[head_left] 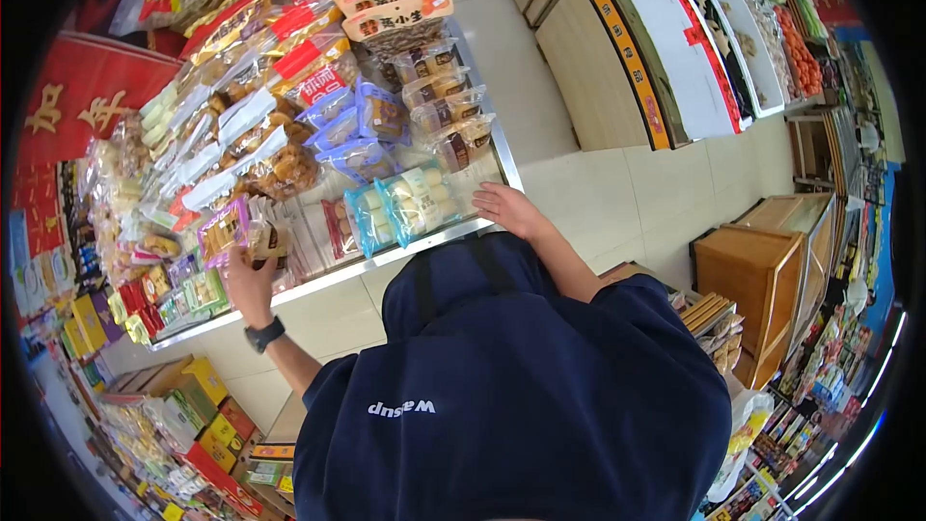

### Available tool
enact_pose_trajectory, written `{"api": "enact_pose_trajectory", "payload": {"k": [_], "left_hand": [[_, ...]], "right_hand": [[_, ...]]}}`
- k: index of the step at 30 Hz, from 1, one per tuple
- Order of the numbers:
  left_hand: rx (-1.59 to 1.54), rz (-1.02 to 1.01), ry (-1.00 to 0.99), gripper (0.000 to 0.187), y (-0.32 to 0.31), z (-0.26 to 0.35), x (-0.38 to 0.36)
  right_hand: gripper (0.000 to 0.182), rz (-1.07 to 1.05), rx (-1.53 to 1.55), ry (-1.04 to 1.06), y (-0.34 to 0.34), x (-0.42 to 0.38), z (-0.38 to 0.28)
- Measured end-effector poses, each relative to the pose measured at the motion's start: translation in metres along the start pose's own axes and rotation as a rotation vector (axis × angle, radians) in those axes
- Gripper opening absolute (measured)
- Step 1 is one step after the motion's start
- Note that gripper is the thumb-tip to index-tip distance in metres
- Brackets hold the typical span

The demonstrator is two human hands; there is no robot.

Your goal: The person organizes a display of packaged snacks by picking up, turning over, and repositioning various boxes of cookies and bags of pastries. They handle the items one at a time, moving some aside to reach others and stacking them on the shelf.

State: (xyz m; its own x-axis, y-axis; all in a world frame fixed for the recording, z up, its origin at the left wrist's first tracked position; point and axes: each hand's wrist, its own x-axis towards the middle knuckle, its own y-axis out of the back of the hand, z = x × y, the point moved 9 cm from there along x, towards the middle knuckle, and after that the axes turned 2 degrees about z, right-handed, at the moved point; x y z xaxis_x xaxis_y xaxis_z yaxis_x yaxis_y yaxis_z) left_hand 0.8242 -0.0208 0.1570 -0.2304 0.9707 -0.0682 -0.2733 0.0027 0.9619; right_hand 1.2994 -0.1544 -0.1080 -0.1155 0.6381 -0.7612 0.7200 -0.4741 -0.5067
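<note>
My left hand (253, 285), with a dark watch on the wrist, is at the near edge of the display table (405, 249). Its fingers close on the lower end of a purple packet (224, 231), beside a clear packet with brown contents (269, 239). Farther right, my right hand (509, 210) lies open and empty at the table's right corner, fingers spread. Between the hands are blue-edged packs of round white items (420, 201) and a narrow red packet (339, 228). Purple-blue bags (362, 160) sit behind them.
Bagged snacks (280, 150) cover the table's left and back. Small red and green packets (198, 291) line the near left edge. A wooden cabinet (748, 265) stands to the right, and a counter with white foam boxes (675, 48) at the back right. Cartons (217, 425) are stacked at lower left.
</note>
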Motion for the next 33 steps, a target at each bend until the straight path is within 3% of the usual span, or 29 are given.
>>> {"api": "enact_pose_trajectory", "payload": {"k": [2, 6, 8, 10, 12, 15, 20, 25, 27, 30, 31, 33], "left_hand": [[-0.257, -0.07, -0.065, 0.05, 0.014, 0.009, 0.011], [-0.338, -0.259, -0.359, 0.05, 0.034, 0.139, 0.006], [-0.391, -0.283, -0.588, 0.051, 0.007, 0.201, -0.002], [-0.281, -0.431, -0.572, 0.051, -0.047, 0.247, -0.018], [-0.255, -0.379, -0.747, 0.048, -0.095, 0.291, -0.049], [-0.098, -0.476, -0.709, 0.046, -0.151, 0.329, -0.08], [-0.163, -0.485, -0.768, 0.047, -0.226, 0.332, -0.085], [-0.339, -0.54, -0.839, 0.057, -0.234, 0.325, -0.088], [-0.407, -0.513, -0.863, 0.061, -0.22, 0.32, -0.089], [-0.503, -0.406, -0.792, 0.058, -0.187, 0.298, -0.085], [-0.54, -0.305, -0.757, 0.044, -0.177, 0.279, -0.08], [-0.649, -0.234, -0.513, 0.037, -0.171, 0.224, -0.061]], "right_hand": [[0.049, 0.017, -0.016, 0.004, 0.0, -0.004, 0.001], [0.05, -0.03, -0.011, 0.037, -0.003, -0.016, 0.006], [0.051, -0.044, 0.003, 0.054, -0.003, -0.022, 0.01], [0.053, 0.0, -0.008, 0.053, -0.013, -0.035, 0.008], [0.053, 0.003, 0.092, 0.067, -0.013, -0.041, 0.013], [0.054, -0.059, 0.199, 0.107, -0.015, -0.045, 0.013], [0.049, -0.052, 0.277, 0.132, -0.022, -0.017, 0.011], [0.05, -0.114, 0.349, 0.116, -0.037, 0.012, 0.007], [0.049, -0.038, 0.322, 0.162, -0.036, 0.016, 0.004], [0.047, 0.026, 0.332, 0.218, -0.041, 0.017, -0.009], [0.047, 0.034, 0.353, 0.209, -0.046, 0.013, -0.014], [0.047, 0.012, 0.389, 0.183, -0.051, 0.013, -0.017]]}}
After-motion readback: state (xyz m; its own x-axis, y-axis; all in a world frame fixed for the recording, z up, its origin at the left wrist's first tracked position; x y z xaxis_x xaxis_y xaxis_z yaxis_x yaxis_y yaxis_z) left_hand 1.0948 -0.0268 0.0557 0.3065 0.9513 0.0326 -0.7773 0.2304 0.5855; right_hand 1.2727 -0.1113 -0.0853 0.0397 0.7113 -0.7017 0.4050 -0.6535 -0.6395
